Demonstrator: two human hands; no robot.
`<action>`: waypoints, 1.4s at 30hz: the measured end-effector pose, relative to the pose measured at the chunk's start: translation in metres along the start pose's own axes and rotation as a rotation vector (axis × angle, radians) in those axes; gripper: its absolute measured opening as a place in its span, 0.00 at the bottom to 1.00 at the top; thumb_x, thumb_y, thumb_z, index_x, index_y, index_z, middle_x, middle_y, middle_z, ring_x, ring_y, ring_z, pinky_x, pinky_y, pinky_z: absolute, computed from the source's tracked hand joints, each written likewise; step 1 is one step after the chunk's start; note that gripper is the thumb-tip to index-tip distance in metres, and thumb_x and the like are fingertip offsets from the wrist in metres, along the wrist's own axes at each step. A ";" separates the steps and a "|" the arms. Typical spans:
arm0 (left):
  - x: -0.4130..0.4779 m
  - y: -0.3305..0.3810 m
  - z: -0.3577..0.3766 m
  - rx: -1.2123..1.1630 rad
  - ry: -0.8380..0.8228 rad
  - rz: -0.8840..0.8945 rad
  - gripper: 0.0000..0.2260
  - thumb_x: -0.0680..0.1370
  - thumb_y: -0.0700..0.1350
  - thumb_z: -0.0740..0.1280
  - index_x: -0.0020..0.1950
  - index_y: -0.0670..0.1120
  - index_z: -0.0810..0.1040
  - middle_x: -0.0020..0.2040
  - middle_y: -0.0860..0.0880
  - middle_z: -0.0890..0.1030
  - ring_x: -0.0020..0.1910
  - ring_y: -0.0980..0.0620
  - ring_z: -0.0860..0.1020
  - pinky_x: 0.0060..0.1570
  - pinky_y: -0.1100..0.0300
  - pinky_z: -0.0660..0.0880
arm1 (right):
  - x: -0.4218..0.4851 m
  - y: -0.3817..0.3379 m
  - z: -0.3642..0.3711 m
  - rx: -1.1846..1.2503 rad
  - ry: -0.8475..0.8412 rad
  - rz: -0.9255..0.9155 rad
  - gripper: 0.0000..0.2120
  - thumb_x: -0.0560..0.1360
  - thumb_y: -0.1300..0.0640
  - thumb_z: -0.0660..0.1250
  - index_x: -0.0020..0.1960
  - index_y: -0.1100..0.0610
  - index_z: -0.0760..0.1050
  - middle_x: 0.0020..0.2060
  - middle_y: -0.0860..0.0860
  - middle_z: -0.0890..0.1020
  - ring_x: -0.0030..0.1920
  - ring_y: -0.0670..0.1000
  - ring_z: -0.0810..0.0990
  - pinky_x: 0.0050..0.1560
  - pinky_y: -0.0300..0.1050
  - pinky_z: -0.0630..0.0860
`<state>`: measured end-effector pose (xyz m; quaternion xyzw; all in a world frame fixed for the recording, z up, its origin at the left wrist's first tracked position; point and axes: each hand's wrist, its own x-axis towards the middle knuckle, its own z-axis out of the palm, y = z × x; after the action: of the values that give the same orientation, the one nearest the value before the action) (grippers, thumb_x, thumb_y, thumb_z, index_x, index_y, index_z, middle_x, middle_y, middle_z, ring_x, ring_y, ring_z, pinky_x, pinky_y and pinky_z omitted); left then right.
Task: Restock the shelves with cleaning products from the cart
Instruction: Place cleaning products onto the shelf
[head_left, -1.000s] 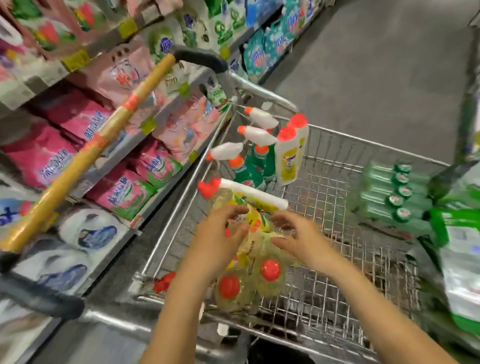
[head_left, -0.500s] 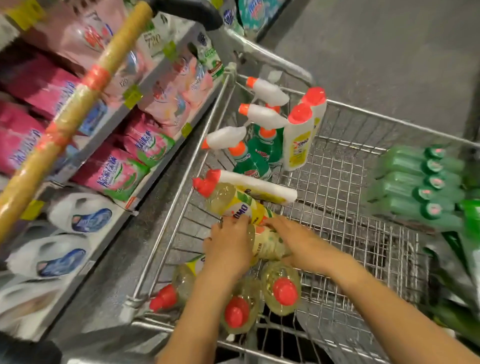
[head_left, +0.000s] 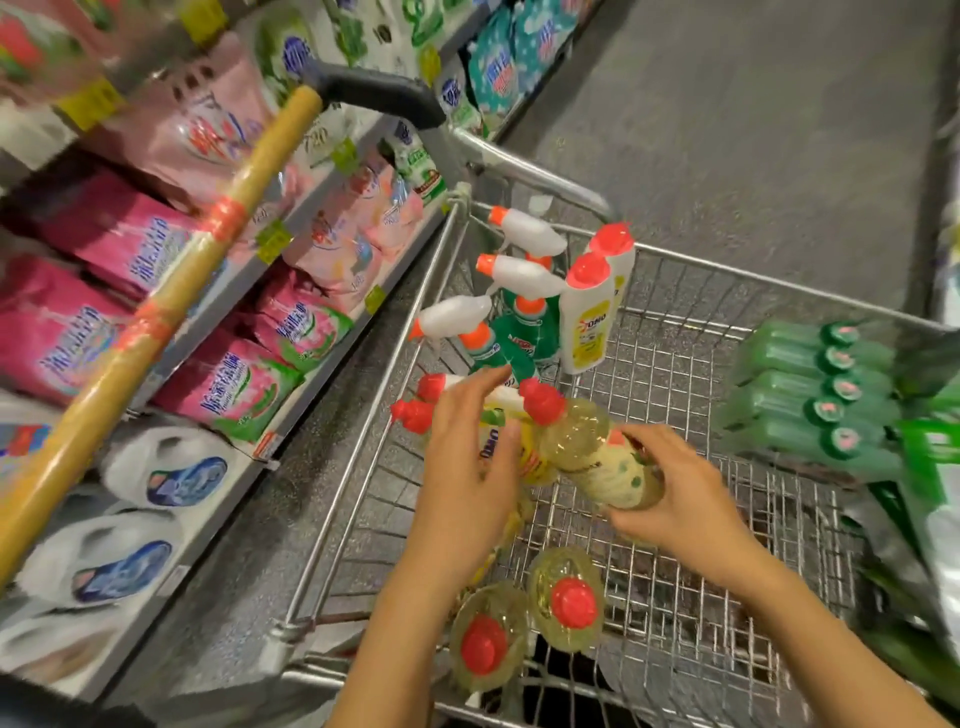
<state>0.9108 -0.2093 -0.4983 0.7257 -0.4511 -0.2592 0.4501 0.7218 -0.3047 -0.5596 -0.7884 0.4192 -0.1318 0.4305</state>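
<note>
Cleaning bottles (head_left: 587, 322) crowd the cart (head_left: 779, 285) mid-frame, shelving seemingly barely begun; right hand (head_left: 685, 499) fingers clamp a yellow bottle (head_left: 597, 462), left hand (head_left: 467, 467) fingers lie straight.

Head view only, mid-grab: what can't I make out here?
- Head view: left hand covers the yellow-label bottle; its grip is unclear.
- Head view: green bottles motion-blurred, labels unreadable.
- Head view: green pouch cut off by right edge.
- Head view: right hand hides the base of the clear bottle.

Bare cart floor (head_left: 675, 395) right of centre, spray bottles (head_left: 519, 280) filling far-left corner, yellow bottles (head_left: 569, 603) along near edge
</note>
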 end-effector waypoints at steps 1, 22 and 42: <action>0.001 0.006 -0.003 -0.122 0.026 0.005 0.16 0.81 0.41 0.61 0.68 0.54 0.70 0.65 0.57 0.71 0.65 0.64 0.69 0.60 0.72 0.68 | -0.003 -0.006 -0.007 0.086 0.059 0.010 0.33 0.60 0.58 0.80 0.58 0.39 0.69 0.51 0.38 0.75 0.51 0.37 0.75 0.51 0.34 0.76; -0.031 0.102 0.029 -0.926 -0.277 -0.244 0.29 0.72 0.60 0.61 0.70 0.50 0.69 0.61 0.48 0.80 0.59 0.51 0.79 0.53 0.56 0.79 | -0.052 -0.121 -0.065 0.625 0.249 -0.214 0.44 0.56 0.52 0.78 0.70 0.50 0.67 0.57 0.49 0.78 0.57 0.46 0.79 0.54 0.38 0.77; -0.186 0.141 -0.029 -0.850 -0.634 0.148 0.19 0.67 0.48 0.74 0.58 0.51 0.77 0.50 0.49 0.85 0.49 0.53 0.83 0.43 0.62 0.79 | -0.282 -0.204 -0.018 0.614 0.818 -0.306 0.21 0.67 0.58 0.74 0.60 0.51 0.78 0.53 0.49 0.85 0.53 0.47 0.83 0.48 0.37 0.78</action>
<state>0.7890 -0.0584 -0.3648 0.3318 -0.4701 -0.5933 0.5629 0.6507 -0.0398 -0.3448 -0.5623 0.3753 -0.6065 0.4186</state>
